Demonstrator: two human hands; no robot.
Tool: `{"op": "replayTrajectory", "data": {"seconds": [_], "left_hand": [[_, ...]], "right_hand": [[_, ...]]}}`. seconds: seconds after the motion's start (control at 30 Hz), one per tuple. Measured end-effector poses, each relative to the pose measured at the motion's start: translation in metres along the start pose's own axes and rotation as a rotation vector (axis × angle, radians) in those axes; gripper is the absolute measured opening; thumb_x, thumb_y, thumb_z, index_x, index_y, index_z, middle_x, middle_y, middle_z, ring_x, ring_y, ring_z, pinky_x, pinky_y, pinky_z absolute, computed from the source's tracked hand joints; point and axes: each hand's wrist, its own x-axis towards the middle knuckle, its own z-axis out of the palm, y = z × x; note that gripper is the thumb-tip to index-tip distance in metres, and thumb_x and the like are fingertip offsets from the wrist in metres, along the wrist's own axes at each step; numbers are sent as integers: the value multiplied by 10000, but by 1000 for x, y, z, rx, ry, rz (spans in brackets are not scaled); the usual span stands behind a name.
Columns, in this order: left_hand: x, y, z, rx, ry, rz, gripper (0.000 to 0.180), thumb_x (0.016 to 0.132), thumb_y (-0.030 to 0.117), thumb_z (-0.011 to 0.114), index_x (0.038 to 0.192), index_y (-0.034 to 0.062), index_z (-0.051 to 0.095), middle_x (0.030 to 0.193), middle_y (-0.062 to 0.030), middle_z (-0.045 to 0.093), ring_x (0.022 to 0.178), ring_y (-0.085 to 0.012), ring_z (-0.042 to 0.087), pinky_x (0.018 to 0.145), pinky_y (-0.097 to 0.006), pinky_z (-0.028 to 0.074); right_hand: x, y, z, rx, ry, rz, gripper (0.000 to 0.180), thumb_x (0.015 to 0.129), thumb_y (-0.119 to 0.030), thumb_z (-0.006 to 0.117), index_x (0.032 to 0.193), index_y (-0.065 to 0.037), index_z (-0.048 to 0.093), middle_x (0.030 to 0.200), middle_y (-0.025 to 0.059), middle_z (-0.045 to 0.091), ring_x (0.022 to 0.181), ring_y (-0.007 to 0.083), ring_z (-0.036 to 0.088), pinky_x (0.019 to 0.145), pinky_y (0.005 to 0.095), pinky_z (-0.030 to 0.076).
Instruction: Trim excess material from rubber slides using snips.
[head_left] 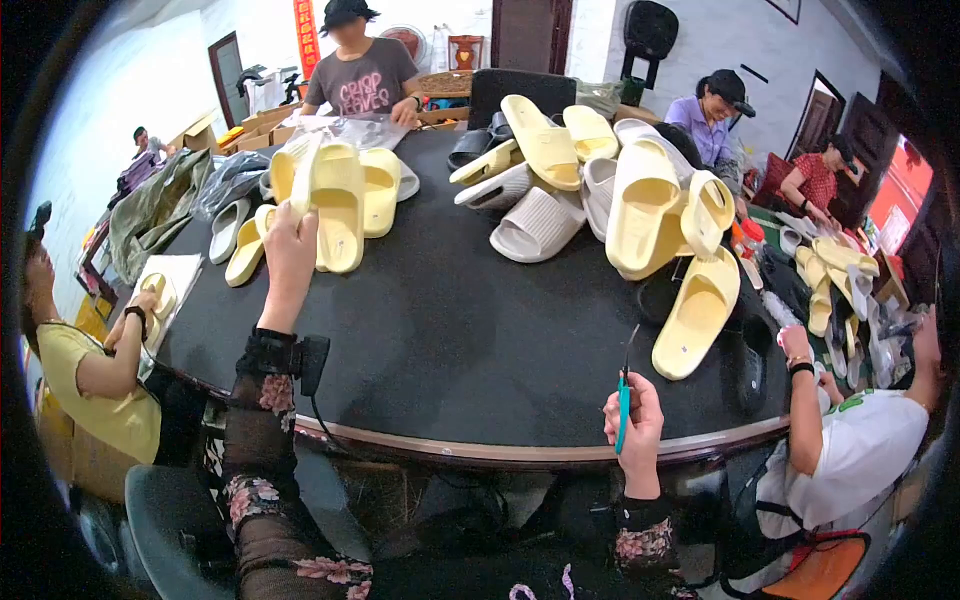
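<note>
My left hand (290, 255) reaches over the left part of the dark table and is closed on a yellow slide sandal (304, 172), seen nearly edge-on. Right beside it are another yellow slide (340, 235) and one more yellow slide (379, 200), with a few grey ones partly hidden behind. Close to the table's front edge, my right hand (640, 425) grips a slim cutting tool with a teal handle (623, 415), like small scissors. Its thin dark tip points up and away. The nearest sandal to that hand is a single yellow slide (695, 315), lying on the table.
A heap of yellow and grey slides (540, 225) covers the table's back right. Coworkers sit or stand around: one in a dark shirt (365, 80) opposite, one in yellow (100, 390) at left, one in white (865, 445) at right. Clear plastic bags (235, 180) lie at the left.
</note>
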Motion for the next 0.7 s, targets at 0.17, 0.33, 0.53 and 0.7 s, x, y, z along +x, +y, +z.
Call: {"op": "replayTrajectory", "data": {"seconds": [0.17, 0.33, 0.53, 0.7], "left_hand": [[-7, 84, -11, -198, -39, 165, 278, 868, 165, 555, 1073, -23, 554, 839, -193, 612, 764, -334, 599, 696, -365, 463], [-30, 142, -37, -298, -105, 201, 258, 879, 120, 561, 1094, -22, 540, 738, -110, 562, 661, -124, 518, 609, -261, 421], [-64, 181, -75, -258, -219, 234, 310, 875, 67, 544, 1156, -60, 507, 927, -138, 586, 859, -165, 540, 760, -272, 443], [-86, 181, -80, -145, -218, 444, 357, 836, 37, 564, 1173, -63, 502, 1025, -182, 589, 932, -235, 561, 815, -314, 443]], "right_hand": [[-3, -9, 4, 22, 28, 16, 417, 857, -4, 589, 1244, -35, 436, 837, 28, 546, 654, 69, 521, 531, 189, 433], [-2, -15, 3, 2, 36, 41, 408, 851, 3, 596, 1229, -31, 444, 842, 21, 534, 674, 64, 520, 553, 197, 440], [-2, -12, -1, -26, 35, -9, 392, 854, 20, 567, 1221, -43, 445, 836, 33, 551, 645, 68, 523, 552, 201, 442], [0, -10, -9, 66, -19, -5, 389, 850, 65, 525, 1221, -16, 438, 867, 45, 562, 773, 97, 579, 667, 225, 489]]}}
